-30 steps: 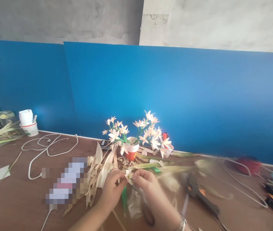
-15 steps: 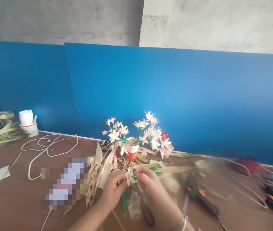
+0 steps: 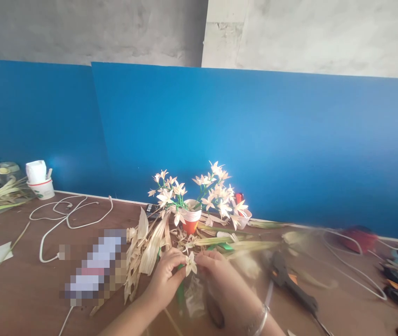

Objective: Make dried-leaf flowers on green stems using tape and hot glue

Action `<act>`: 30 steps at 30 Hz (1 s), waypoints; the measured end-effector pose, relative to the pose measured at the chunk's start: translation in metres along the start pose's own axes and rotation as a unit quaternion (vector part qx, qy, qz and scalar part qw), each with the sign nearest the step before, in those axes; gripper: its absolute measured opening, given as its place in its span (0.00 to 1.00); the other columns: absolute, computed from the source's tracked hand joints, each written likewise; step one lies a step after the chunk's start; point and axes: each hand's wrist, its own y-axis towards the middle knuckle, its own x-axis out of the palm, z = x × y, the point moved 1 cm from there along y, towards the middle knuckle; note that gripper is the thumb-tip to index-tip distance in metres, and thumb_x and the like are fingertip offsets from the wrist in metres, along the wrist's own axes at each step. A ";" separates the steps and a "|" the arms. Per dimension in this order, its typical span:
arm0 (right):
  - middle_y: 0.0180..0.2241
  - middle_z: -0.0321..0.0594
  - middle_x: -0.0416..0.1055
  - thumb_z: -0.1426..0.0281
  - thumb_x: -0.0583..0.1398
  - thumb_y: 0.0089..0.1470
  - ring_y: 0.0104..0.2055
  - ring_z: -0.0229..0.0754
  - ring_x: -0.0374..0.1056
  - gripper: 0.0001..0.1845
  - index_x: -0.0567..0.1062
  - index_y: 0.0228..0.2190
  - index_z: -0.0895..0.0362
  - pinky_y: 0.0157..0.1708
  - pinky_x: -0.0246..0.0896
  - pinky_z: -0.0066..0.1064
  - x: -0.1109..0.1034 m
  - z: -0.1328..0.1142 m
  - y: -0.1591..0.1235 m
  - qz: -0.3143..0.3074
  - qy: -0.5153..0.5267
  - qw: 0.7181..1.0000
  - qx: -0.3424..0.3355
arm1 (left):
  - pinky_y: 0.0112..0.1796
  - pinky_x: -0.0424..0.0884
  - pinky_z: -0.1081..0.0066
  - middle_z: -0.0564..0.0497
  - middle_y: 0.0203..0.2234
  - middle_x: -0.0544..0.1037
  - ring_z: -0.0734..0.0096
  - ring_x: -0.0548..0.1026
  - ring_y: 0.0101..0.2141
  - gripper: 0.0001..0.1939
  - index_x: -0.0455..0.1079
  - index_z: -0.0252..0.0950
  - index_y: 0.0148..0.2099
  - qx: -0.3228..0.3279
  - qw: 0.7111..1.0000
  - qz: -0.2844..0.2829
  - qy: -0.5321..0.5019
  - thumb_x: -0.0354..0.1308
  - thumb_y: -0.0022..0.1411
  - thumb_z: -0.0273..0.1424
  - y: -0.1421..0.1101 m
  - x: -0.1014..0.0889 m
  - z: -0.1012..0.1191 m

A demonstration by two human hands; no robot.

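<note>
A small cream flower [image 3: 191, 264] with pointed petals, like those made of dried husk, is between my two hands above the table. My left hand [image 3: 168, 273] pinches it from the left with thumb and forefinger. My right hand [image 3: 216, 270] is closed at the flower's right side; its fingertips are turned away, so what they grip is hidden. Just beyond stands an orange and white paper cup [image 3: 190, 223], with green-stemmed cream flowers [image 3: 220, 193] on both sides. Beneath my hands lie a clear plastic bag [image 3: 195, 296] and a green strip [image 3: 181, 298].
Dried husks [image 3: 153, 247] spread left of the cup. A black glue gun [image 3: 290, 284] lies to the right on the brown table [image 3: 20, 298]. White cables [image 3: 69, 214] and a blurred-out device [image 3: 95, 266] are at left. A blue panel [image 3: 255, 140] rises behind.
The flower has turned so its face shows more fully and sits slightly further right. My right hand has rolled, its fingers now turned down and less visible. The view has shifted a little.
</note>
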 end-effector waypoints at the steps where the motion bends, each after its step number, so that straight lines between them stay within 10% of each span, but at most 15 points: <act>1: 0.16 0.31 0.59 0.67 0.62 0.41 0.21 0.34 0.52 0.08 0.70 0.18 0.57 0.23 0.47 0.27 -0.001 -0.003 -0.001 0.012 -0.002 1.000 -0.015 | 0.40 0.64 0.66 0.48 0.29 0.71 0.63 0.69 0.35 0.11 0.71 0.37 0.29 -0.005 1.000 -0.003 0.000 0.54 0.59 0.36 0.000 0.000 -0.001; 8: 0.27 0.36 0.69 0.61 0.65 0.39 0.30 0.39 0.62 0.12 0.72 0.20 0.57 0.31 0.54 0.28 0.001 -0.027 -0.013 0.010 -0.035 0.993 -0.108 | 0.41 0.63 0.66 0.48 0.30 0.70 0.62 0.69 0.37 0.12 0.72 0.37 0.29 -0.031 0.998 -0.045 0.016 0.54 0.60 0.37 -0.002 0.002 0.002; 20: 0.16 0.31 0.60 0.66 0.63 0.40 0.21 0.33 0.54 0.11 0.69 0.17 0.59 0.24 0.50 0.26 -0.009 -0.003 0.002 -0.030 -0.043 0.999 0.001 | 0.40 0.64 0.66 0.47 0.30 0.70 0.63 0.69 0.36 0.14 0.72 0.35 0.31 0.014 0.998 -0.065 0.021 0.51 0.62 0.37 -0.001 0.002 0.002; 30: 0.39 0.40 0.68 0.65 0.65 0.40 0.35 0.40 0.64 0.10 0.74 0.17 0.58 0.33 0.56 0.29 -0.012 -0.025 -0.009 -0.040 -0.104 0.990 -0.091 | 0.39 0.64 0.66 0.48 0.29 0.70 0.63 0.68 0.36 0.11 0.71 0.36 0.29 0.020 0.993 -0.089 0.070 0.52 0.61 0.31 -0.002 0.003 0.010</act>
